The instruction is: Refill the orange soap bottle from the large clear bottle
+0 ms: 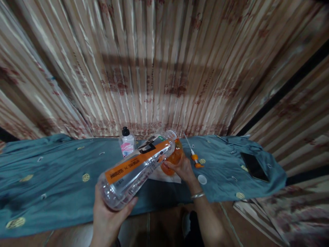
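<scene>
The left hand (109,214) is wrapped around the base of a clear plastic bottle (138,168) with an orange and black label, fingers closed on it from below, and holds it tilted so that its open neck points up and away, over the middle of the table. That neck sits right at the mouth of a small orange container (174,156), which the right hand (183,169) grips from the near side, fingers curled round it; whether the two rims touch cannot be told, as the clear bottle covers the joint. The orange container stands on or just above a pale sheet (164,176) lying on the teal cloth (51,171) that covers the table, about midway along its length and closer to the far edge than the near one. The right wrist wears a thin metal bangle (197,195). Just right of the right hand lie a pump head (194,156) with an orange collar and a long white tube, and a small white cap (202,179), both on the cloth. Behind the clear bottle, at the far edge, stands a small bottle with a black cap (126,142) and a pink label. Near the right end of the table a dark phone (254,166) lies flat on the cloth. A striped curtain (164,68) hangs behind the table
</scene>
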Demonstrator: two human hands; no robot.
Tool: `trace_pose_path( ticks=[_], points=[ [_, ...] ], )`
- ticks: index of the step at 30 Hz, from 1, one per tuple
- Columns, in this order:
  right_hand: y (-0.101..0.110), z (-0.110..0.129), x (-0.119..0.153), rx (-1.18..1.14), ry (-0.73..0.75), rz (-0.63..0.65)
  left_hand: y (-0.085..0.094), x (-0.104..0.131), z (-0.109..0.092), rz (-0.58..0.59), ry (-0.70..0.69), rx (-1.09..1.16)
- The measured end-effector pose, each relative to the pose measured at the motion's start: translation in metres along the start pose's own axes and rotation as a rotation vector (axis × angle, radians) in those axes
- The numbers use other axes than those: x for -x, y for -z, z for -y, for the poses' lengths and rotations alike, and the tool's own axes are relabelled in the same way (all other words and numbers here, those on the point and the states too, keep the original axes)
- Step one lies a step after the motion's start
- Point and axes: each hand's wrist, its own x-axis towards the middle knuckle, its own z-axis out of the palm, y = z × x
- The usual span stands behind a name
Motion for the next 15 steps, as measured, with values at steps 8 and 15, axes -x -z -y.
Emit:
trace_pose_path(
  ticks=[8, 15],
  points=[
    [-0.0006, 0.0033, -0.0001, -0.001, -0.009, 0.014, -0.0014, 0.0019, -0.0024, -0.011, 0.035, 0.036],
    [0.0005, 0.0051, 0.0000, 0.002, -0.017, 0.011, -0.0029, 0.0020, -0.0088, -0.011, -0.004, 0.023]
  ],
)
